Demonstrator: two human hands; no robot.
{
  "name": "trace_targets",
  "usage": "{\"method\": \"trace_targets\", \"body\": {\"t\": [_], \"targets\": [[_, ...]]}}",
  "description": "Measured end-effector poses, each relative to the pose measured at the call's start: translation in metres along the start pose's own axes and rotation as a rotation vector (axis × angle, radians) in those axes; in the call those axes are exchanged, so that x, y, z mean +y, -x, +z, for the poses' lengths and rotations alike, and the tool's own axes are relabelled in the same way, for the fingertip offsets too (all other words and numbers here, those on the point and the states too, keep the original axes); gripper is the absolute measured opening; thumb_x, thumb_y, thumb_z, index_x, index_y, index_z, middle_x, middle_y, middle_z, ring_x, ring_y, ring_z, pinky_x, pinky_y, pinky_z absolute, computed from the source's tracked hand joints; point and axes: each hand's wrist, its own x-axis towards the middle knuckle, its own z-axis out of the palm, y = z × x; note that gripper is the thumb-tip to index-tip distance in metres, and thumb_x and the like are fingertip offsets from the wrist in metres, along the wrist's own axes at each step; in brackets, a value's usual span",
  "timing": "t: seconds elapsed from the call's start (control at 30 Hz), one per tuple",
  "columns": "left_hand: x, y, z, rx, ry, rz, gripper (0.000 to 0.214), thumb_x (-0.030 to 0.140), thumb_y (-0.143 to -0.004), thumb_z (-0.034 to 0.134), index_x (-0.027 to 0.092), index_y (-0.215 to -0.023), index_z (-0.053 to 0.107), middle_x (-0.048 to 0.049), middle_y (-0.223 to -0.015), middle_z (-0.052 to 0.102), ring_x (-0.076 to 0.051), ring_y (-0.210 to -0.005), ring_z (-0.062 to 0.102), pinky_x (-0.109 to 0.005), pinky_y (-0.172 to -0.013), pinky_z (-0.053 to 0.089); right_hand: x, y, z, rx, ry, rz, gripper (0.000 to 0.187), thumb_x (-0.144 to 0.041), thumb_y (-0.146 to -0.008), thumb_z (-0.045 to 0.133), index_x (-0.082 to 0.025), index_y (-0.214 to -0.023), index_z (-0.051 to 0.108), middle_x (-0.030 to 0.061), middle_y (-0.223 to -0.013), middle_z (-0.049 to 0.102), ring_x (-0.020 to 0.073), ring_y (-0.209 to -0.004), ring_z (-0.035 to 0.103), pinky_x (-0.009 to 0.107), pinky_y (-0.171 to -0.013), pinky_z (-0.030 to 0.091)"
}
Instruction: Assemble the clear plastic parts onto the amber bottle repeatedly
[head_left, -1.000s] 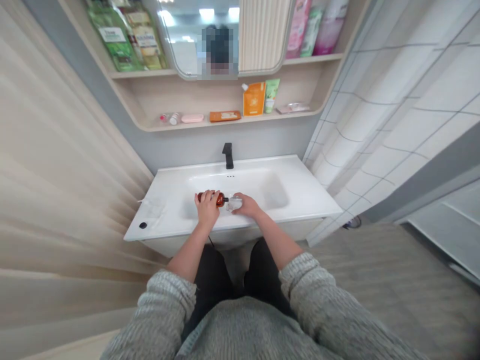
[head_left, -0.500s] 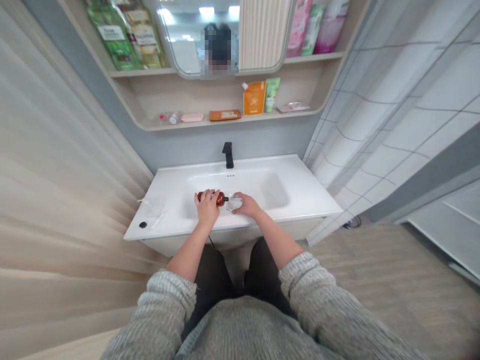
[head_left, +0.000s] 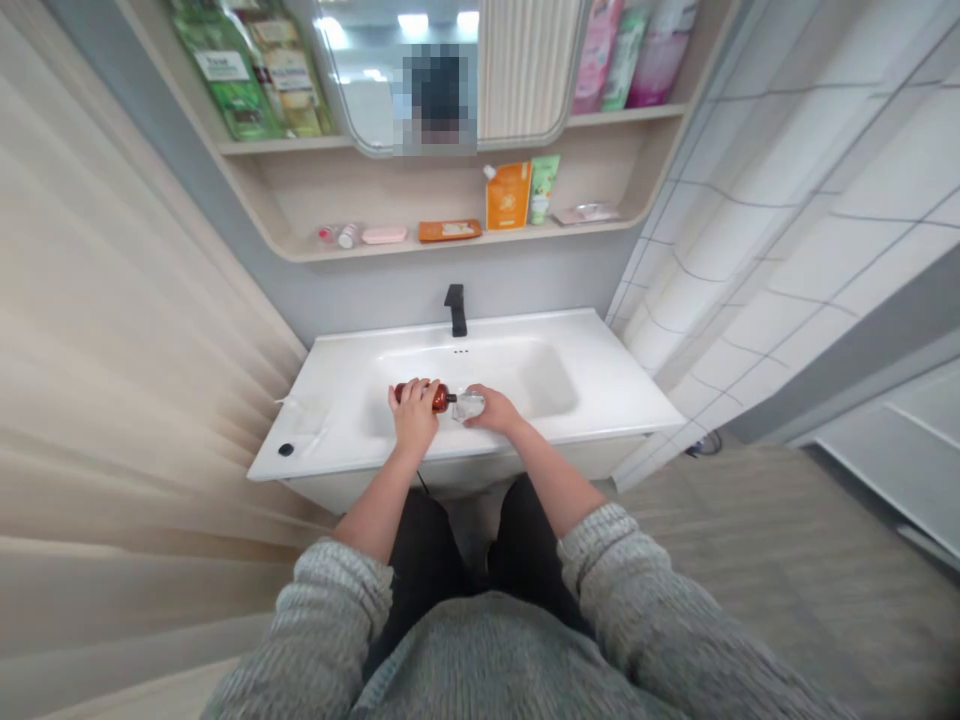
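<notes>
So the amber bottle [head_left: 440,399] is lying almost sideways over the white sink basin [head_left: 553,375], with its black neck [head_left: 452,399] right at the mouth of a clear cup [head_left: 468,406]. Left hand [head_left: 412,406] has it from above, fingers curled around the body, pretty snug grip. Right hand [head_left: 495,411] has the cup, thumb and fingers wrapped around the end away from the bottle, so only a small gap between them, filled by the cup. That's 2 hands, 1 thing each.

Looks to me like the pouring step, though I can't make out any liquid at this size, or whether neck and rim actually touch. I'd say the next move calls for a steady cup and a careful bit of left wrist tilt. Black faucet [head_left: 456,312] is behind, and there's a small black disc [head_left: 286,450] on the counter, maybe a cap.
</notes>
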Motion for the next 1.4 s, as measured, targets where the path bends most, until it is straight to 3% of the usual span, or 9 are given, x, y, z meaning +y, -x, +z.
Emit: {"method": "trace_targets", "body": {"t": [1.4], "targets": [[0.0033, -0.0004, -0.006, -0.018, 0.012, -0.006, 0.06, 0.012, -0.098, 0.053, 0.029, -0.153, 0.067, -0.0151, -0.158, 0.068, -0.036, -0.156, 0.051, -0.072, -0.137, 0.013, 0.0009, -0.0002, 0.0, -0.003, 0.005, -0.01, 0.079, -0.03, -0.062, 0.1, -0.029, -0.136, 0.07, 0.005, -0.13, 0.081, 0.0308, -0.118, 0.076, 0.043, -0.107, 0.057]]}}
